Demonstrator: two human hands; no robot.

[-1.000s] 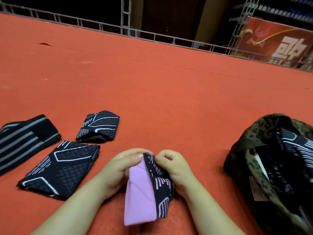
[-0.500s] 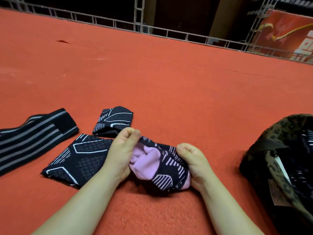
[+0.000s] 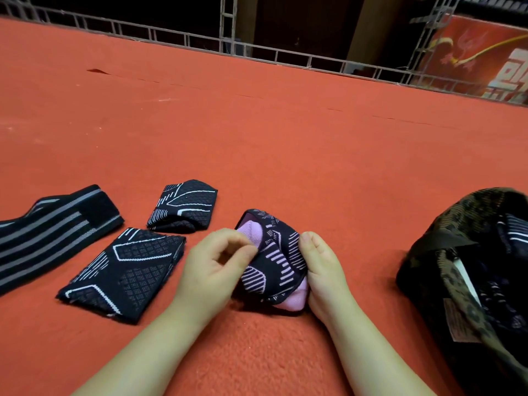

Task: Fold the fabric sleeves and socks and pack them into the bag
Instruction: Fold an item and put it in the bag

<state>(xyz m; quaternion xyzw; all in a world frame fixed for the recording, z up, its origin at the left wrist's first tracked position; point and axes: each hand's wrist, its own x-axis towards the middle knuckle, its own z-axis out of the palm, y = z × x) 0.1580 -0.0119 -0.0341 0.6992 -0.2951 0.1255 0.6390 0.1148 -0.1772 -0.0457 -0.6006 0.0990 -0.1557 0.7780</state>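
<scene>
My left hand (image 3: 217, 261) and right hand (image 3: 323, 267) pinched the black-and-lilac patterned knit sock (image 3: 274, 261); three folded pieces awaited the partly packed camouflage fabric bag (image 3: 468, 224).

Bundled pink-black sock (image 3: 274, 261), folded sleeves (image 3: 123, 274) — camouflage bag (image 3: 428, 252)

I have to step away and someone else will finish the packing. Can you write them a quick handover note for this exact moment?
Left hand: pinches the near-left edge of the purple-and-black sock.
Right hand: holds the sock's right side; the sock is bundled on the red carpet.
Folded and waiting to the left: the small white-patterned piece, the larger white-patterned piece, the grey-striped band.
Camouflage bag sits open at right, with patterned fabric already inside.
Left: finish the sock, then pack it and the other three.
</scene>
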